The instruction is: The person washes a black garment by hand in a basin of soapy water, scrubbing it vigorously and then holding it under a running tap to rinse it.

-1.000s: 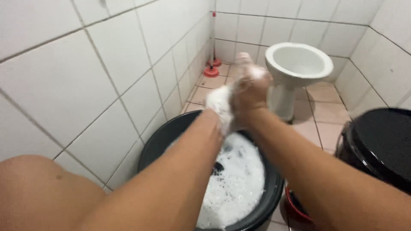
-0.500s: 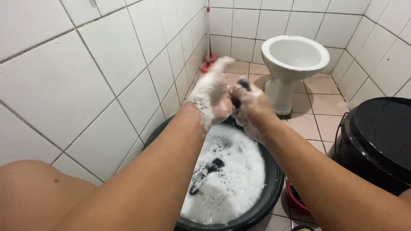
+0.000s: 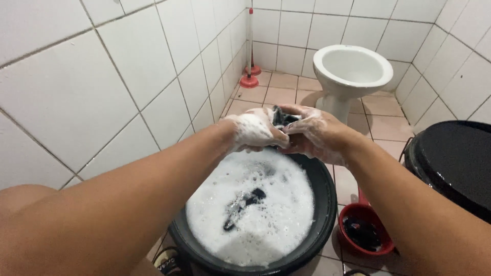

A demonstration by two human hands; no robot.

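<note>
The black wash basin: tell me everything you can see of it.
The black wash basin is round, looks like plastic, and stands on the tiled floor close to the white tiled wall. White soap foam fills it nearly to the rim, and bits of a dark cloth poke through the foam near the middle. Above its far edge the left hand and right hand, both lathered, squeeze another dark wet cloth between them. A small red bowl sits against its right side.

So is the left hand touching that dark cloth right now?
Touching. The head view shows the soapy left hand closed against the dark cloth, which is squeezed between it and the right hand.
</note>
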